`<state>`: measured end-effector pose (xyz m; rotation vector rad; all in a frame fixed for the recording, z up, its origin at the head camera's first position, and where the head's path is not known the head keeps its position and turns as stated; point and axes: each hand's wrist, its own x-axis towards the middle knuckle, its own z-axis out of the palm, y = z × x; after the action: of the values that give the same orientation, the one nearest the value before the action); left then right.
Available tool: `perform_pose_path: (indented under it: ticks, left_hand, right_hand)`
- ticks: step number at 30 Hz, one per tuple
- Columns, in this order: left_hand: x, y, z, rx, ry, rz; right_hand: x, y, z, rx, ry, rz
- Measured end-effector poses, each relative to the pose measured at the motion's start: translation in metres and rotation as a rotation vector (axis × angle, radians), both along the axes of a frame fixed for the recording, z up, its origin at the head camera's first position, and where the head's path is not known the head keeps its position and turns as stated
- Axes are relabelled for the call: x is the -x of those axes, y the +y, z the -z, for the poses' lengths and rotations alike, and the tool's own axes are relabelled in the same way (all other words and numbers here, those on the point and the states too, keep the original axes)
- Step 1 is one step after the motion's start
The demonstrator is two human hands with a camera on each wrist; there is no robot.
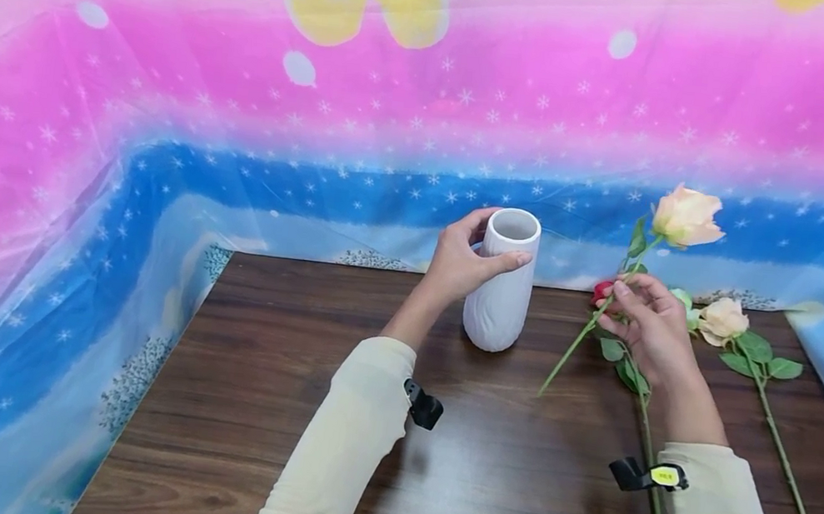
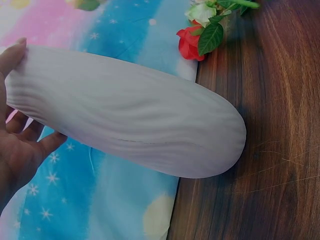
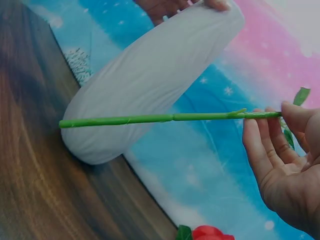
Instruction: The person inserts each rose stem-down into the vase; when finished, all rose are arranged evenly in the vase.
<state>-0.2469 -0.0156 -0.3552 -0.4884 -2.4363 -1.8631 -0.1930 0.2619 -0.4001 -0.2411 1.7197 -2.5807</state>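
From where I stand, the person's two hands are apart, each busy with its own thing. The left hand (image 1: 457,258) grips the white vase (image 1: 497,312) close to its rim, thumb across the near side and fingers round behind. The vase is upright toward the far edge of the wooden table (image 1: 278,385), its mouth facing up. The right hand (image 1: 656,333) pinches the stem of a peach rose (image 1: 688,216) between thumb and fingers, bloom high, cut end slanting down toward the vase but clear of it. Behind that hand sits a red rose (image 1: 602,292), partly hidden; a pale green bloom (image 1: 681,299) and a cream rose (image 1: 723,322) lie just to the right. A snowflake-patterned cloth (image 1: 396,121) hangs behind the table.
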Motion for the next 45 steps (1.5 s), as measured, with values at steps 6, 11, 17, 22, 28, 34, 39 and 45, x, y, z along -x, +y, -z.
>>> perform_pose_path:
  ticks: [6,11,17,22,28,34,39,45]
  left_hand:
    - [0.001,0.000,-0.001,-0.005,0.014,-0.007]
    - [0.000,-0.001,-0.002,-0.003,0.014,0.004]
    - [-0.001,-0.001,0.002,-0.005,0.009,0.009]
    - [-0.003,-0.001,0.003,-0.013,0.017,0.000]
    - [-0.002,0.000,0.001,-0.013,0.032,0.003]
    - [-0.002,0.001,-0.001,-0.017,0.022,-0.001]
    - [-0.001,0.001,-0.001,-0.010,0.011,0.005]
    - [-0.002,0.000,-0.001,-0.018,0.010,0.007]
  right_hand:
    - [0.004,-0.001,-0.011,0.062,0.063,0.030]
    - [0.007,-0.006,-0.017,0.172,0.142,0.079]
    - [0.009,-0.009,-0.024,0.246,0.227,0.136]
    - [0.012,-0.010,-0.033,0.250,0.270,0.160]
    - [0.015,-0.009,-0.049,0.249,0.304,0.178]
    - [0.017,-0.009,-0.064,0.332,0.341,0.197]
    - [0.019,-0.009,-0.076,0.427,0.372,0.200]
    - [0.021,-0.010,-0.088,0.492,0.379,0.222]
